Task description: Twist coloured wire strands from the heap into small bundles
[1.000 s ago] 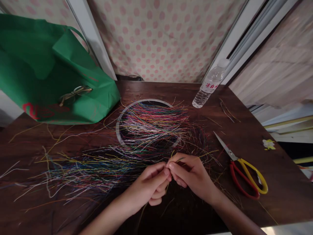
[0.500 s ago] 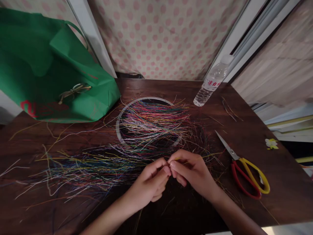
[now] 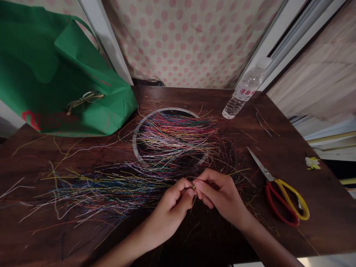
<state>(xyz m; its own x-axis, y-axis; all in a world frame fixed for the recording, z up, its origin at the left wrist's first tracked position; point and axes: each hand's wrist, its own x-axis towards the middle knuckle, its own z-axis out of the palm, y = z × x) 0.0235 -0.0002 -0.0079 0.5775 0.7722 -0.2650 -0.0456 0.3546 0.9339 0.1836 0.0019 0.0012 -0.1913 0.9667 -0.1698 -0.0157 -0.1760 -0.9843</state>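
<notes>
My left hand and my right hand meet fingertip to fingertip at the front of the table. Both pinch a thin yellow wire, whose end sticks out to the right past my right hand. A short piece of wire also hangs below the fingertips. Just beyond my hands, many coloured wires lie across a round tray with a pale rim. Another loose bundle of wires spreads over the table to the left of my left hand.
Scissors with one red and one yellow handle lie right of my hands. A water bottle stands at the back right. On the left is a green bag with glasses on it. A small yellow-white flower lies near the right edge.
My hands stay together in nearly the same place. The fingers have shifted slightly, and a short wire piece now shows below them. The view has moved a little.
</notes>
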